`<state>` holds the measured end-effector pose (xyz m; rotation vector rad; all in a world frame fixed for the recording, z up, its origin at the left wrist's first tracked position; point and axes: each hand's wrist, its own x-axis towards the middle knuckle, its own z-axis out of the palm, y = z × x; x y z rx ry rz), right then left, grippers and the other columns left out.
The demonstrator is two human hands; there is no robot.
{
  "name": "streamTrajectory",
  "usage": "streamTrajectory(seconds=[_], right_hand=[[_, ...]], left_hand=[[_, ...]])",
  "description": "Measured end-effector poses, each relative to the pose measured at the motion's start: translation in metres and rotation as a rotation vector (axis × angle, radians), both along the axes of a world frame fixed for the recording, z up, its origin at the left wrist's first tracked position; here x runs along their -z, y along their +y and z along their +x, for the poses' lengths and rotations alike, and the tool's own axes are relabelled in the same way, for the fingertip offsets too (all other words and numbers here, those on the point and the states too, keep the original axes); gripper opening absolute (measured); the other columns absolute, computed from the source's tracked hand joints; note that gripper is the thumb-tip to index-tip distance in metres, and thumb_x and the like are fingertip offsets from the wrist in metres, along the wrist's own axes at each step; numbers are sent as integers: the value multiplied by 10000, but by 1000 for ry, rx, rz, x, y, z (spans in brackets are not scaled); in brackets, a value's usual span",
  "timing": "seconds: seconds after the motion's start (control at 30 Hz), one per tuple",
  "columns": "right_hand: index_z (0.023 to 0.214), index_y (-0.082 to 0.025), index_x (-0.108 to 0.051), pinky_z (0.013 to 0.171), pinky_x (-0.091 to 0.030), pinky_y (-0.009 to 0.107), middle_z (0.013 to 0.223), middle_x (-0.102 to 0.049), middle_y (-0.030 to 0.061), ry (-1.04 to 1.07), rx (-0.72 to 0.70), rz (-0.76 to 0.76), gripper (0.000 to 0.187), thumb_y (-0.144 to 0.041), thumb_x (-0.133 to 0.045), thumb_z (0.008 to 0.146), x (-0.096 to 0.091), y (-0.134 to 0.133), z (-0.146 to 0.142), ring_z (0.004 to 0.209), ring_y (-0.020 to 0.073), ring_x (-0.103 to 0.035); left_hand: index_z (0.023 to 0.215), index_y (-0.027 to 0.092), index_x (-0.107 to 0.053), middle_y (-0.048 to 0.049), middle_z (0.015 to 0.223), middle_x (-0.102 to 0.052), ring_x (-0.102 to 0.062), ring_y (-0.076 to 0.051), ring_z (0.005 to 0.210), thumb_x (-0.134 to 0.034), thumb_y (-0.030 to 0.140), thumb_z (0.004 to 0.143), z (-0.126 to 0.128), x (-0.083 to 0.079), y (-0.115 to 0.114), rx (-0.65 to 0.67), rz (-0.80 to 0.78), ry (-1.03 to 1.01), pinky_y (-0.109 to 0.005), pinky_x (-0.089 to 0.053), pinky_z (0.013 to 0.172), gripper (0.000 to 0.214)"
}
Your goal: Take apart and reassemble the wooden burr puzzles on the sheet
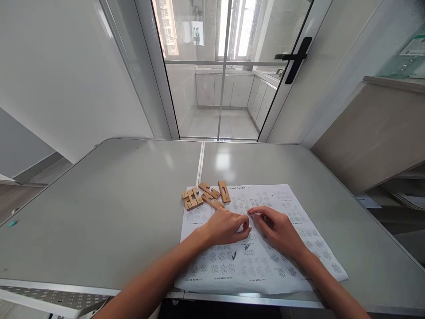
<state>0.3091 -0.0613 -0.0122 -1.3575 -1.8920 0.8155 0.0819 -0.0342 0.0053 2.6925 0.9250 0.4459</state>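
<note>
My left hand [229, 227] rests over the middle of a printed paper sheet [265, 283], its fingers curled in toward the thumb. Close beside it, my right hand [277, 228] bends its fingers, with thumb and forefinger tips near each other. Anything held in either hand is too small or hidden to make out. Just beyond my left hand lie wooden puzzle pieces: a slotted bar [224, 192], a notched piece [209, 190] and another notched piece [212, 201]. To their left sits a block of fitted wooden pieces [192, 199] at the sheet's upper left corner.
The sheet bears many small line diagrams and lies on a grey table [116, 212] with a metal edge. A glass door with a black handle [297, 60] stands behind the table. Shelving [375, 128] is at the right; a small teal object [12, 223] lies far left.
</note>
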Motion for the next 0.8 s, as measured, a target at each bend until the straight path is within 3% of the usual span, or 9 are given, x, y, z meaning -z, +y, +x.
streamTrajectory(seconds=[0.2,0.8], right_hand=[[1088,-251,-720,681,-551,346,1172,-772,77,6,-18,17,263,-403,-508,1056,-3,-1,-1,759,197,-681],[1071,-255,-716,686,-551,350,1183,-767,74,6,-29,22,256,-401,-506,1066,-7,-1,-2,783,203,-687]], left_hand=[[819,195,-639,29,701,-742,-669,-126,583,-596,299,976,0,0,0,-4,4,-1,-264,-300,536,193],[824,194,-646,22,707,-749,-653,-122,567,-593,291,973,-1,2,1,1,-3,-13,-253,-286,527,185]])
